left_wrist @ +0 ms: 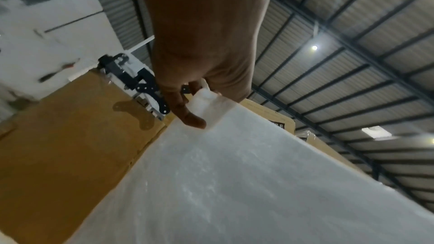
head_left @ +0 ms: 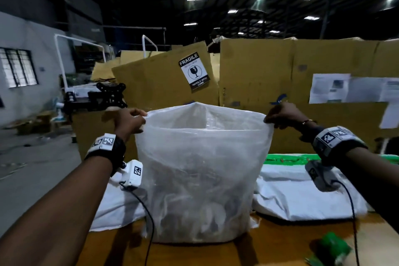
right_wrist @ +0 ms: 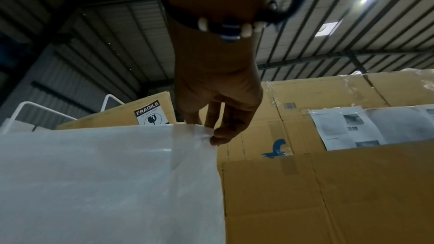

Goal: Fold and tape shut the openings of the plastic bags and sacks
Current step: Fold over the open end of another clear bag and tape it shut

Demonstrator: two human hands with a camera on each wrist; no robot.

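A translucent white plastic bag (head_left: 200, 170) stands upright on the wooden table (head_left: 280, 242), its mouth open and dark contents dimly showing low inside. My left hand (head_left: 131, 122) pinches the top left corner of the bag's rim, and my right hand (head_left: 280, 115) pinches the top right corner, stretching the mouth wide. In the left wrist view, the left hand (left_wrist: 199, 103) has its fingers curled over the bag (left_wrist: 234, 183) edge. The right wrist view shows my right hand (right_wrist: 216, 133) with thumb and fingers nipping the bag (right_wrist: 105, 183) corner.
White woven sacks (head_left: 302, 196) lie flat on the table behind the bag, one with a green-taped edge (head_left: 289, 158). A green tape roll (head_left: 332, 248) sits at the front right. Tall cardboard boxes (head_left: 269, 75) wall off the back. A black metal bracket (head_left: 105, 97) sits left.
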